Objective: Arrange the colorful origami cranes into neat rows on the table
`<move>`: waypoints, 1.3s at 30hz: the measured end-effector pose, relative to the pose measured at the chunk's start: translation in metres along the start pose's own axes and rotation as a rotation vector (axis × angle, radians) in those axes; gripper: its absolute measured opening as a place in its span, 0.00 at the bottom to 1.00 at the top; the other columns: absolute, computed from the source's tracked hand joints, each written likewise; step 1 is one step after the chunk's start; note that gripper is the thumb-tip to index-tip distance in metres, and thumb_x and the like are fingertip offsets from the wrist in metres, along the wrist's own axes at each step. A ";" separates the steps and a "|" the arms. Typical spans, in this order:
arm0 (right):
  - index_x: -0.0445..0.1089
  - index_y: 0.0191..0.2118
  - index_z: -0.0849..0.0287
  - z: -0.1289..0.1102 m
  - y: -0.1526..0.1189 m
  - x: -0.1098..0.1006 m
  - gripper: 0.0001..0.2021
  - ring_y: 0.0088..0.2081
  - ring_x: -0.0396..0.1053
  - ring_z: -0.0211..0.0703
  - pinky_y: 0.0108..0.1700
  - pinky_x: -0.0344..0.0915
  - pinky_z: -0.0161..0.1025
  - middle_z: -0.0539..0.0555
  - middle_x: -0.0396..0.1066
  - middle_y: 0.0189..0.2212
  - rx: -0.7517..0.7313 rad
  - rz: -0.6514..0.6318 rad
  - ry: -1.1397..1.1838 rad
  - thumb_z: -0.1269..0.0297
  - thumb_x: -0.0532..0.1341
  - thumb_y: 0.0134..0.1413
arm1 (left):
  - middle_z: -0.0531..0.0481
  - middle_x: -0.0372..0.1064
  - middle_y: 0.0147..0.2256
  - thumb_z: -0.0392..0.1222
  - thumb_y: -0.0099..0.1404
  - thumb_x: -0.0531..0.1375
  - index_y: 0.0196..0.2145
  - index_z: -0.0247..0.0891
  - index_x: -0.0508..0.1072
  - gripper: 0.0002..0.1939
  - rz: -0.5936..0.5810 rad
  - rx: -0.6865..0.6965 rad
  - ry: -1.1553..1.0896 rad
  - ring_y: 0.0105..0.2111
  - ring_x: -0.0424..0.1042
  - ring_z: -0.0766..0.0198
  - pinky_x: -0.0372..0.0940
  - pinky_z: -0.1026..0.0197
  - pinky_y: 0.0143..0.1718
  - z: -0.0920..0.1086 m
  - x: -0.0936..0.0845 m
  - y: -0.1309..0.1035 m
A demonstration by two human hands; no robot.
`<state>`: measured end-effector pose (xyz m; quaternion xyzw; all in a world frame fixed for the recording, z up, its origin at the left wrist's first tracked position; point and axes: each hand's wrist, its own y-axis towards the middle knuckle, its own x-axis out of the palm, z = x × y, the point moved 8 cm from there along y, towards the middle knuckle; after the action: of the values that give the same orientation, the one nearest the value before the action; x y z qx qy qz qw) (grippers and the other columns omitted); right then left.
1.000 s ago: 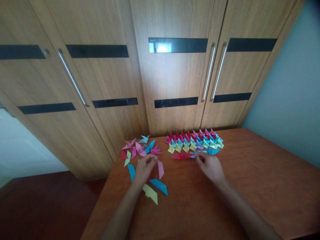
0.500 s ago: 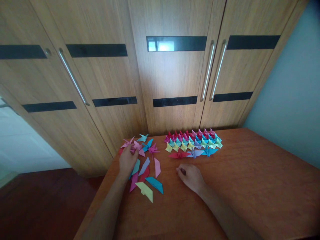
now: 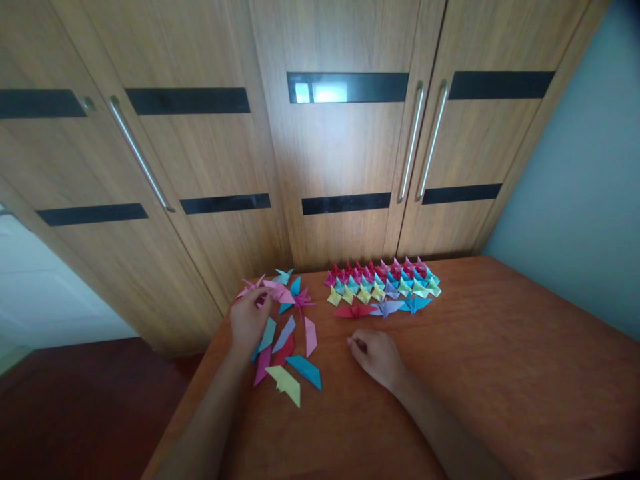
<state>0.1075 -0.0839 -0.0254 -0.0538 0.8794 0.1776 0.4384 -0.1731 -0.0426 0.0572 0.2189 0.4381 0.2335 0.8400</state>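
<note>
My left hand is closed on a pink paper crane at the pile on the table's left side. Beside that crane are a magenta crane, a blue one and a pale teal one. Folded flat pieces lie nearer me, among them a yellow one, a blue one and a pink one. My right hand rests on the table with curled fingers; whether anything is between them is too small to tell. Just beyond it sits a red crane.
Several rows of small coloured cranes stand near the table's back edge, with a lilac crane and a blue crane in front. Behind the wooden table rises a wardrobe with metal handles. A wall is at the right.
My left hand has lifted the pink crane slightly off the pile, and the crane's wings now show more. The right hand keeps its pose. The whole view has shifted a little.
</note>
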 end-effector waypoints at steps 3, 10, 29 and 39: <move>0.68 0.27 0.58 -0.006 -0.002 -0.003 0.16 0.27 0.64 0.37 0.31 0.55 0.32 0.50 0.68 0.23 -0.009 -0.010 0.218 0.54 0.51 0.58 | 0.49 0.75 0.35 0.45 0.61 0.55 0.36 0.38 0.75 0.12 -0.021 0.009 -0.182 0.32 0.72 0.60 0.64 0.62 0.36 0.030 0.000 -0.012; 0.67 0.39 0.58 -0.005 -0.005 0.000 0.23 0.27 0.65 0.37 0.23 0.57 0.31 0.53 0.69 0.30 0.122 -0.083 1.014 0.46 0.44 0.58 | 0.49 0.73 0.35 0.36 0.63 0.55 0.37 0.41 0.74 0.09 -0.248 0.346 -0.277 0.35 0.71 0.62 0.64 0.62 0.38 0.123 0.043 -0.071; 0.71 0.30 0.60 0.001 -0.002 0.003 0.09 0.23 0.62 0.34 0.24 0.56 0.30 0.49 0.69 0.23 0.125 -0.164 0.864 0.60 0.60 0.50 | 0.51 0.72 0.30 0.38 0.60 0.55 0.33 0.37 0.75 0.08 -0.676 0.096 -0.547 0.32 0.69 0.62 0.62 0.63 0.34 0.104 0.077 -0.092; 0.69 0.26 0.60 0.010 -0.008 0.005 0.10 0.21 0.58 0.30 0.24 0.52 0.29 0.46 0.65 0.20 0.284 -0.206 1.381 0.59 0.65 0.47 | 0.50 0.71 0.25 0.51 0.57 0.61 0.30 0.32 0.75 0.16 -0.970 -0.234 -1.013 0.25 0.66 0.68 0.57 0.68 0.27 0.098 0.087 -0.106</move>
<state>0.1137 -0.0870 -0.0371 -0.1792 0.9613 -0.0555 -0.2018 -0.0250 -0.0919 -0.0075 -0.0108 0.0139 -0.2519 0.9676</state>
